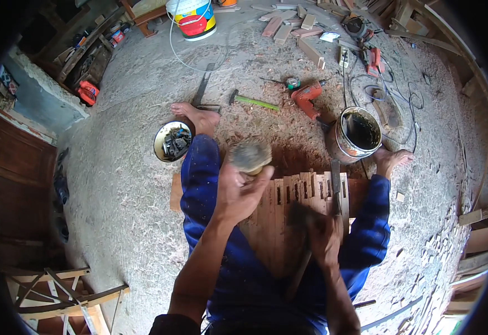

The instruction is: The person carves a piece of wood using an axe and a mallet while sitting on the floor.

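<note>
My left hand (pixel 235 195) is closed around a round wooden piece (pixel 250 155), its worn greyish end facing up, raised above my left knee. Motion smears my right hand (pixel 325 240), which is wrapped around a dark tool (pixel 302 216) whose kind I cannot make out. Between my legs lies a row of narrow wooden slats (pixel 272 223), side by side, with slots cut near their far ends. A long dark flat strip (pixel 336 181) lies along the slats at the right, just beyond my right hand.
A bowl of metal bits (pixel 174 142) stands by my left foot, a dirty bucket (pixel 357 134) near the right. Beyond lie a green-handled hammer (pixel 258 103), an orange drill (pixel 309 99), a red power tool (pixel 373 61), cords and wood offcuts (pixel 283 33). A colourful pail (pixel 195 19) stands far off.
</note>
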